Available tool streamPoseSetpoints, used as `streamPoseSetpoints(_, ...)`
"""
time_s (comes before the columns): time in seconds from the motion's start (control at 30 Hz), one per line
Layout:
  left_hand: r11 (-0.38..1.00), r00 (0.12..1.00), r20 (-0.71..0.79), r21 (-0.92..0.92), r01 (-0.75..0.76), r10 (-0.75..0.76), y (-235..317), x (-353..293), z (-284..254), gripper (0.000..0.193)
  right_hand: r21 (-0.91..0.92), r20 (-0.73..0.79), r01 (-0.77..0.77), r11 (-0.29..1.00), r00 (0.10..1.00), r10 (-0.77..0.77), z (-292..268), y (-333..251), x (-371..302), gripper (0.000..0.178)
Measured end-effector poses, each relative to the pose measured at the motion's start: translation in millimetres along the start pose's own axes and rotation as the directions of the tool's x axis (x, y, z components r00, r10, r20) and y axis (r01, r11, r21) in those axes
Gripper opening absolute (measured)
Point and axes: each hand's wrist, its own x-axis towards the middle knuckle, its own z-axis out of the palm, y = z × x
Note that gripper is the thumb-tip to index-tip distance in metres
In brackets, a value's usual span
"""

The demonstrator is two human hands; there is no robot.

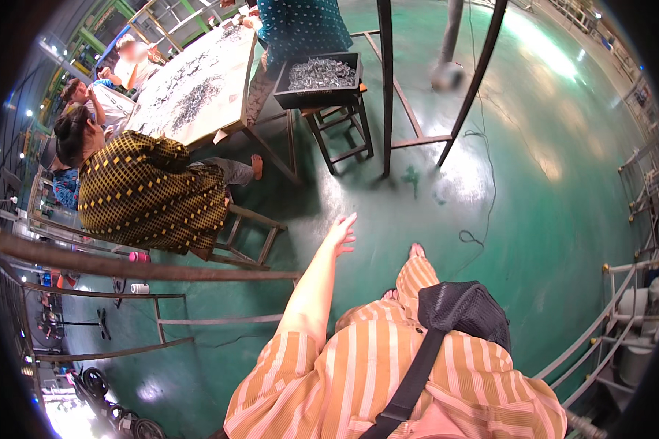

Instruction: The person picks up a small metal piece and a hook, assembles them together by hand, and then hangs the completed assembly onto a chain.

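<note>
My left hand (340, 235) reaches forward over the green floor (373, 219), its fingers apart and holding nothing. It touches nothing that I can see. Ahead of it stands a wooden stool (337, 132) bearing a black crate (316, 97). Small shiny metal pieces (322, 74) fill that crate. My right hand is out of sight. A black mesh bag (464, 313) hangs at my front on a dark strap (415, 366), over orange-and-white striped clothes.
A worktable (231, 110) strewn with metal pieces stands ahead left, with several people around it. One person in a yellow-and-black patterned top (143, 190) sits nearest. Metal frame legs (386, 95) rise ahead. A cable (493, 183) trails across the floor. Rails (600, 322) line the right.
</note>
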Motion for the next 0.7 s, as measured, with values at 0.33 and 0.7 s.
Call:
streamPoseSetpoints(0.33, 0.758, 0.999, -0.003, -0.651, -0.032, 0.040, 231, 133, -15, 0.110, -0.192, 0.261, 0.151, 0.970, 0.960, -0.097, 28, -246, 172, 0.054)
streamPoseSetpoints(0.7, 0.537, 0.858, -0.494, -0.767, -0.351, -0.144, 406, 312, -22, 0.078, -0.282, 0.454, 0.385, 0.879, 0.861, -0.232, 79, -515, 199, 0.079)
